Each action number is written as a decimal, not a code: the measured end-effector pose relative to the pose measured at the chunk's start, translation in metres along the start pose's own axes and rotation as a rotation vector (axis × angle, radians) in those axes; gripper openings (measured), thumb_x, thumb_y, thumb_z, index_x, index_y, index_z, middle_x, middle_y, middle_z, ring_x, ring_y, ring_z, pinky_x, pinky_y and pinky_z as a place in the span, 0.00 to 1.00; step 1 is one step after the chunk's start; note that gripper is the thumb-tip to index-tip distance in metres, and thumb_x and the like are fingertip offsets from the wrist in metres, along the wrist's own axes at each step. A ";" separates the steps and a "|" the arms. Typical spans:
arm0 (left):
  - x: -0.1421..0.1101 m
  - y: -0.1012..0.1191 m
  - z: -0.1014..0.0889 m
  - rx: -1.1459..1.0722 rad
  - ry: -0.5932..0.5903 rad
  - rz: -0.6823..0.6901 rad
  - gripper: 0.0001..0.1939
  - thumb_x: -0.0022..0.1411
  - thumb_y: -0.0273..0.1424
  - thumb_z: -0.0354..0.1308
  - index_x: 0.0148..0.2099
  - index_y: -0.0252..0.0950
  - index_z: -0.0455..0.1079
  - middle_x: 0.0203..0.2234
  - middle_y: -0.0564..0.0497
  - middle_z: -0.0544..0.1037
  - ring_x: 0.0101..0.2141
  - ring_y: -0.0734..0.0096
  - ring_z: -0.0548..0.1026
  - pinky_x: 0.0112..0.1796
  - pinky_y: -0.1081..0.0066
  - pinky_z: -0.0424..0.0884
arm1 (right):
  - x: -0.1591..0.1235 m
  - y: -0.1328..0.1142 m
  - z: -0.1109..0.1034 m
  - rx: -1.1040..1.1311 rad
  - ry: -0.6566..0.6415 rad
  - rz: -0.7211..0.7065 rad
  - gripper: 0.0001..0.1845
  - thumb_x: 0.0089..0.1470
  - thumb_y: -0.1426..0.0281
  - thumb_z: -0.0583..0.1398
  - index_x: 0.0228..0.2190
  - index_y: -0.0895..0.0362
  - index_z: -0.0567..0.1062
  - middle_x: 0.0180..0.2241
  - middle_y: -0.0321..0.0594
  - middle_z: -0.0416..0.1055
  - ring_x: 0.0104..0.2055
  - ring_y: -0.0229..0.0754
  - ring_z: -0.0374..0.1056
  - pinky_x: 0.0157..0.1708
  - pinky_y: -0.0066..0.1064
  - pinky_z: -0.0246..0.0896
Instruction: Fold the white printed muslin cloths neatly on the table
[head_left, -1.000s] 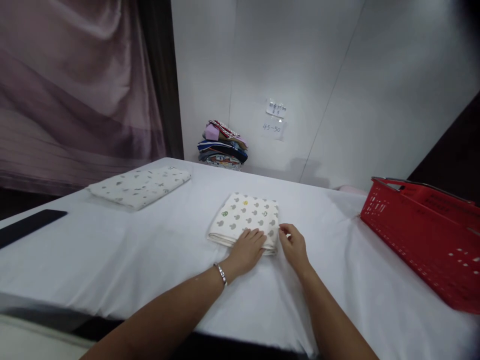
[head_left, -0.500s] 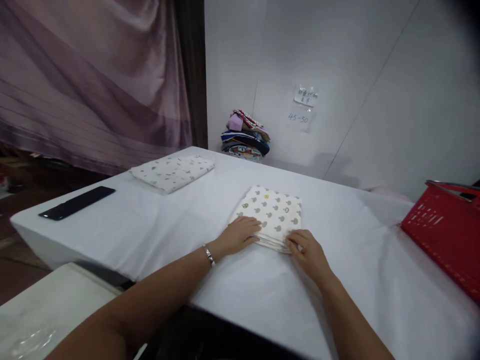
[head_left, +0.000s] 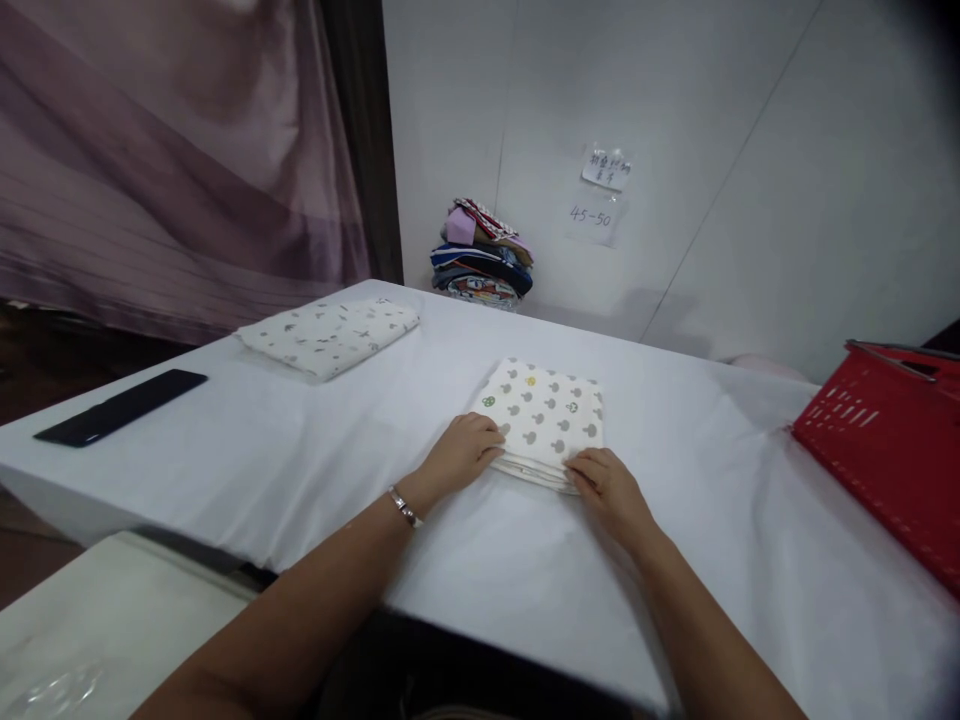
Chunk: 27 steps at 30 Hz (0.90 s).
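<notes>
Head view: the folded cloth (head_left: 544,415), white with grey mushroom-like shapes, lies flat near the middle of the white table cover (head_left: 352,440), its near edge towards the person, where both arms reach it with ease. Several layers show along that edge, so it makes sense that the hands meet it there.

At the near left corner, the left hand (head_left: 465,447) curves its fingers onto the cloth; whether it pinches the layers or merely rests against them cannot be told. The right hand (head_left: 611,490) seems to have the near right corner between thumb and fingers — a light nip rather than a fist. Held at opposite corners like this, the edge is probably kept straight and the layers level. Most of the printed face is left uncovered by the hands.

A second cloth (head_left: 330,335), white with small dark marks, lies towards the far left, well apart from the first, and a flat black object (head_left: 124,405) sits near the left edge — both outside the hands' working space. To the right, a red basket (head_left: 885,450) is partly cut off by the frame, likewise clear of the right arm. Beyond the far edge, a stack of fabrics (head_left: 482,255) stands by the wall; its support is hidden.
</notes>
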<state>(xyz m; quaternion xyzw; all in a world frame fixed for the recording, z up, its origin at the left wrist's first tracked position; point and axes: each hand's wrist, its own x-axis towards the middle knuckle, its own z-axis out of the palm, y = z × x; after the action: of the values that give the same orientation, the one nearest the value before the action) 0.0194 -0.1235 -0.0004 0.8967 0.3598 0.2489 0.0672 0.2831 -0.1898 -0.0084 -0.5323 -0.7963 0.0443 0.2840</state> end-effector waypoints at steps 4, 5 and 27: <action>0.001 0.001 0.002 0.011 -0.016 0.008 0.11 0.65 0.34 0.49 0.39 0.40 0.72 0.35 0.50 0.72 0.39 0.67 0.68 0.42 0.64 0.62 | 0.001 0.000 0.003 -0.068 -0.024 -0.030 0.14 0.60 0.67 0.51 0.38 0.52 0.76 0.36 0.42 0.71 0.39 0.45 0.64 0.39 0.37 0.61; 0.001 0.001 0.002 0.016 -0.019 0.007 0.11 0.65 0.33 0.49 0.38 0.40 0.72 0.34 0.50 0.72 0.38 0.67 0.67 0.41 0.64 0.62 | 0.002 0.000 0.003 -0.079 -0.027 -0.033 0.15 0.60 0.67 0.50 0.37 0.52 0.77 0.36 0.42 0.71 0.38 0.45 0.64 0.38 0.37 0.60; 0.002 -0.002 0.001 0.068 -0.009 0.059 0.15 0.67 0.33 0.44 0.33 0.37 0.71 0.31 0.51 0.71 0.35 0.69 0.66 0.37 0.67 0.60 | 0.000 0.000 0.006 -0.180 0.060 -0.153 0.13 0.60 0.72 0.50 0.35 0.57 0.75 0.33 0.43 0.71 0.35 0.42 0.63 0.34 0.33 0.57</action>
<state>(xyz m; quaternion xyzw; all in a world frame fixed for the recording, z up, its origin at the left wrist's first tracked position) 0.0197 -0.1205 -0.0015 0.9097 0.3414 0.2344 0.0311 0.2800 -0.1889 -0.0133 -0.4945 -0.8264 -0.0654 0.2613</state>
